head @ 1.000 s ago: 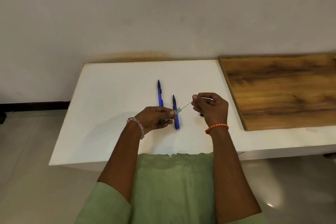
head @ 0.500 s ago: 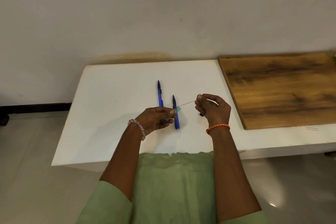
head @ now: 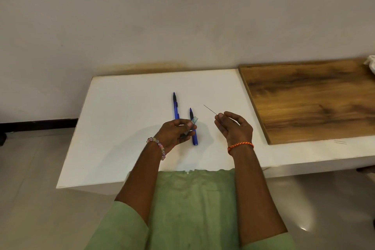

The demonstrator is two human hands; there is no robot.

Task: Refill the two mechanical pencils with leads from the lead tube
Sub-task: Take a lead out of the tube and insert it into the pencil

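The left hand [head: 174, 132] covered most of the lead tube [head: 191, 125] and the near end of the left pencil [head: 175, 105]; it also hid part of the right pencil [head: 194, 130]. The lead [head: 210, 109] vanished between the right hand's [head: 235, 130] fingertips. A white object [head: 371, 63] was cut off at the right edge.

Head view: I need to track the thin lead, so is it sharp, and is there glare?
Head view: the lead shows as a thin dark line against the white table; the only glare is a spot on the floor; wide-angle bending at edges.
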